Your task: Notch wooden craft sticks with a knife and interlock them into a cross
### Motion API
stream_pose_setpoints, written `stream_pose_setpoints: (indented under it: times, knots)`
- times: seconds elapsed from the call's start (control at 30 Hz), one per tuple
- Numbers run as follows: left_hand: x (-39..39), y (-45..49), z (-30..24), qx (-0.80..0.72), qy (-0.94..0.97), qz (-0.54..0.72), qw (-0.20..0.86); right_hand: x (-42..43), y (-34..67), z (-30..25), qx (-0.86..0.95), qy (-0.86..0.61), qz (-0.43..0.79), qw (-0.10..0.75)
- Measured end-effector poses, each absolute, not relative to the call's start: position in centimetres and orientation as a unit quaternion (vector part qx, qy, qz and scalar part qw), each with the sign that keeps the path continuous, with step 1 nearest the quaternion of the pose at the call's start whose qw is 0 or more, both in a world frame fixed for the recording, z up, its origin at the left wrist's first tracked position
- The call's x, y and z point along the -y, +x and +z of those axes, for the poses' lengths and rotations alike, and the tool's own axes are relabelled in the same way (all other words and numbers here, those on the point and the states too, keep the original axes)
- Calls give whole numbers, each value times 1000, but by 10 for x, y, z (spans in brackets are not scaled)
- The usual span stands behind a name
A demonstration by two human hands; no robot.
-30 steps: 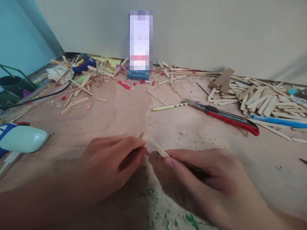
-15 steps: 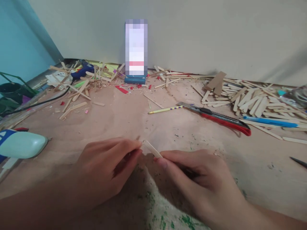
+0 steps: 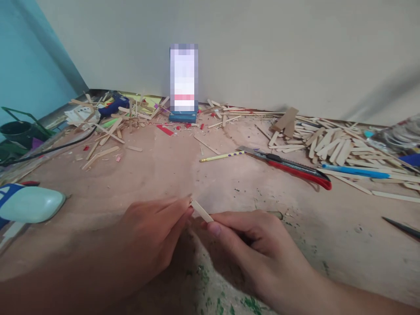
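Observation:
A short piece of pale wooden craft stick (image 3: 201, 211) slants between my hands, above the tabletop. My right hand (image 3: 259, 240) is closed, thumb and forefinger pinching its lower right end. My left hand (image 3: 160, 232) has its fingertips pressed together at the stick's upper left end. A tiny brownish bit shows at those fingertips; whether they grip it, the stick's end or something else is hidden. Beyond the hands lie a red and black utility knife (image 3: 288, 168), blade out, and a yellow pencil with purple spots (image 3: 221, 156), its end by the blade.
Craft sticks (image 3: 331, 142) are heaped at the back right beside a blue pen (image 3: 357, 171). A phone (image 3: 183, 78) with a blurred screen stands against the wall. A blue glue gun (image 3: 114, 106) lies among sticks at back left. At left is a pale green rounded object (image 3: 34, 203); a dark pointed tool (image 3: 400, 226) lies right.
My left fingertips have come up against the stick's end, closing a small gap. Both hands are closer together. The whole view has shifted slightly.

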State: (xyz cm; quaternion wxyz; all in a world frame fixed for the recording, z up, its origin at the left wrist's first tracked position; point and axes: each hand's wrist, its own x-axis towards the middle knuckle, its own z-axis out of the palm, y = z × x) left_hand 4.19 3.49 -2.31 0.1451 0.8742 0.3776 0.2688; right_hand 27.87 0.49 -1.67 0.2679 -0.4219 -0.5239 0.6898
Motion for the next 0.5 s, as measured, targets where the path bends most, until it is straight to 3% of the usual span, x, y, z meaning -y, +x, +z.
stream_pose_setpoints:
  times: [0.5]
  knots:
    - [-26, 38, -27, -390, 866, 255, 180, 3, 274, -18, 538, -424, 669, 289]
